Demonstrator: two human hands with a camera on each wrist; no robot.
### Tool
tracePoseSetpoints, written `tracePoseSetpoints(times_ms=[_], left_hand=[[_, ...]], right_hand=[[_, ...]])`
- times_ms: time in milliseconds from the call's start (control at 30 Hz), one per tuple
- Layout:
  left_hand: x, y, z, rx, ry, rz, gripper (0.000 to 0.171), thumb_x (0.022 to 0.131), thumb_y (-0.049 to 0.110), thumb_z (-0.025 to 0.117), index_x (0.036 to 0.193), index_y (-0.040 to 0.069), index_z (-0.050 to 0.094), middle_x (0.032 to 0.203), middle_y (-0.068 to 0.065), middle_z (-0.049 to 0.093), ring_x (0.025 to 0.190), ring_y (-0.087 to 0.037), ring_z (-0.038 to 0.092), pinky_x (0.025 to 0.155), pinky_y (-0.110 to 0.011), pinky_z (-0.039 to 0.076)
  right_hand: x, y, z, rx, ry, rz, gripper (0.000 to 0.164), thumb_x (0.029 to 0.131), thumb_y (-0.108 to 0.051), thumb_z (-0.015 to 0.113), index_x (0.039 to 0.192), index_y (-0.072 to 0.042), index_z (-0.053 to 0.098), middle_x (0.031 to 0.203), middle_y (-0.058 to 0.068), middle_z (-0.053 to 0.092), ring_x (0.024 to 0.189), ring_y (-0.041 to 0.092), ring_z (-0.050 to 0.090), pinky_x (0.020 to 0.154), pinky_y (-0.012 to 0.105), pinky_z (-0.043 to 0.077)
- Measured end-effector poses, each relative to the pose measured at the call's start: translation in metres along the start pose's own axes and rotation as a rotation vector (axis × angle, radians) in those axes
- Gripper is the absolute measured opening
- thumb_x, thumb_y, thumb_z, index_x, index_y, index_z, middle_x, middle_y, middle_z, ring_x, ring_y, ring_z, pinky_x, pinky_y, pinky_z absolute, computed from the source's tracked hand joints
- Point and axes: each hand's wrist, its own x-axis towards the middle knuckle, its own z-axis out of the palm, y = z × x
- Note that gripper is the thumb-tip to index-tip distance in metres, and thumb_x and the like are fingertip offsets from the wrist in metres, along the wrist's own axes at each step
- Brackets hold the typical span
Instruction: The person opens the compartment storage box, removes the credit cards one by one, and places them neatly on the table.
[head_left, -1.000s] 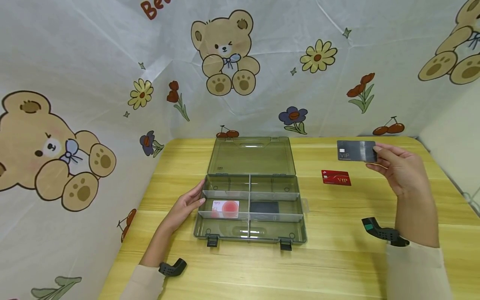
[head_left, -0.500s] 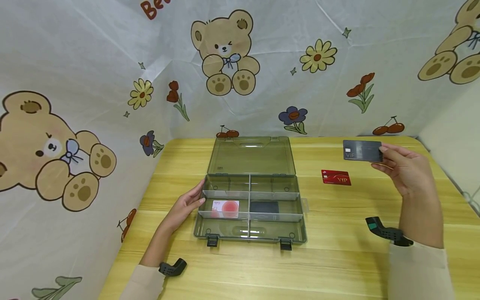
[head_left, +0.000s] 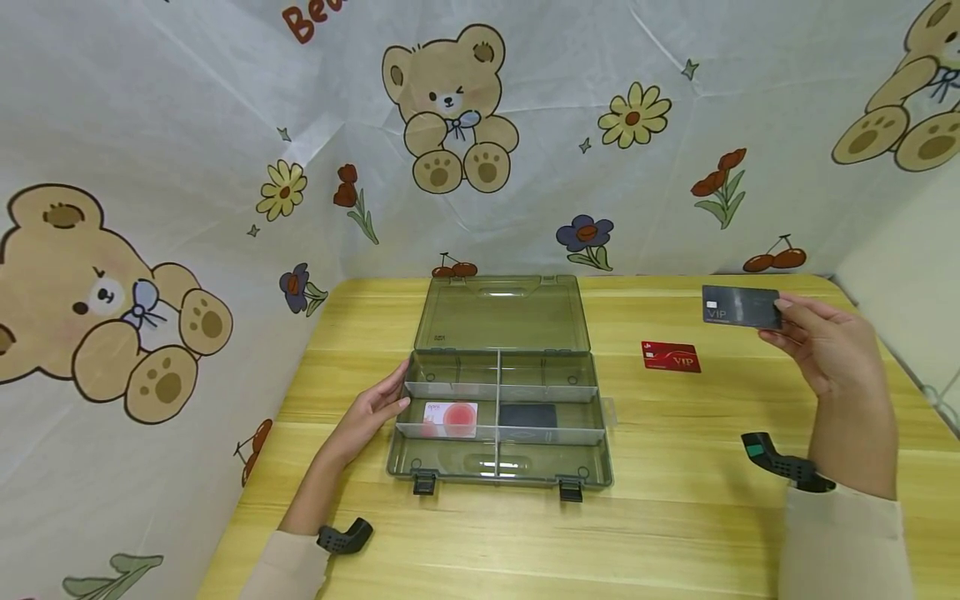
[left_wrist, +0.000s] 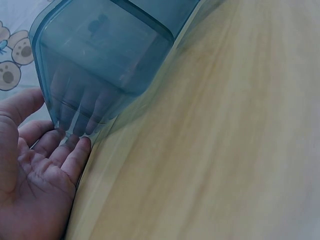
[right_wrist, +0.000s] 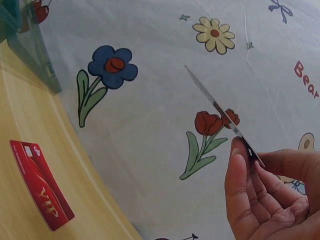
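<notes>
My right hand (head_left: 832,346) pinches a dark grey card (head_left: 741,307) marked VIP by its right end, between thumb and fingers, raised above the table. Seen from the right wrist, that card is nearly edge-on. A red VIP card (head_left: 671,357) lies flat on the table below and to its left. My left hand (head_left: 369,419) rests against the left side of a see-through olive box (head_left: 450,479), fingers fairly straight and fingertips touching its wall in the left wrist view. The middle row of compartments has a white-and-pink card (head_left: 451,419) at left and a dark card (head_left: 528,415) at right.
The box's lid (head_left: 504,312) is folded back towards the wall cloth (head_left: 525,225), which is printed with bears and flowers. Two black latches (head_left: 572,490) hang at its front edge. Dividers split the box into several compartments. The wooden table (head_left: 675,533) extends around it.
My right hand has moved to the right with the dark grey card, away from the box. The left hand, the box and the red card have stayed in place.
</notes>
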Motion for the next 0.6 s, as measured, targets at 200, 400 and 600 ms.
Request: tracePoseSetpoints(times_ms=[200, 400, 600], left_hand=[[0.000, 0.001, 0.000, -0.001, 0.001, -0.003, 0.064, 0.106, 0.014, 0.056, 0.162, 0.020, 0.026, 0.169, 0.001, 0.016, 0.153, -0.027, 0.018, 0.114, -0.015, 0.028], [0.000, 0.001, 0.000, 0.000, -0.001, 0.003, 0.064, 0.106, 0.014, 0.056, 0.162, 0.020, 0.026, 0.169, 0.001, 0.016, 0.153, -0.026, 0.018, 0.115, -0.016, 0.028], [-0.001, 0.001, 0.000, -0.001, 0.004, -0.004, 0.064, 0.106, 0.014, 0.056, 0.162, 0.019, 0.027, 0.169, 0.001, 0.017, 0.153, -0.026, 0.018, 0.115, -0.016, 0.028]], right_hand=[[0.002, 0.001, -0.009, -0.023, 0.030, 0.025, 0.015, 0.093, 0.001, 0.069, 0.102, -0.003, 0.081, 0.085, 0.009, 0.073, 0.070, 0.020, 0.072, 0.061, 0.033, 0.063], [0.005, 0.003, -0.016, -0.045, 0.051, 0.033, 0.014, 0.093, -0.001, 0.071, 0.102, -0.004, 0.082, 0.085, 0.006, 0.072, 0.067, 0.018, 0.071, 0.061, 0.033, 0.063], [0.008, 0.006, -0.025, -0.059, 0.074, 0.057, 0.015, 0.093, -0.001, 0.071, 0.101, -0.006, 0.082, 0.088, 0.004, 0.074, 0.070, 0.018, 0.073, 0.060, 0.033, 0.063]])
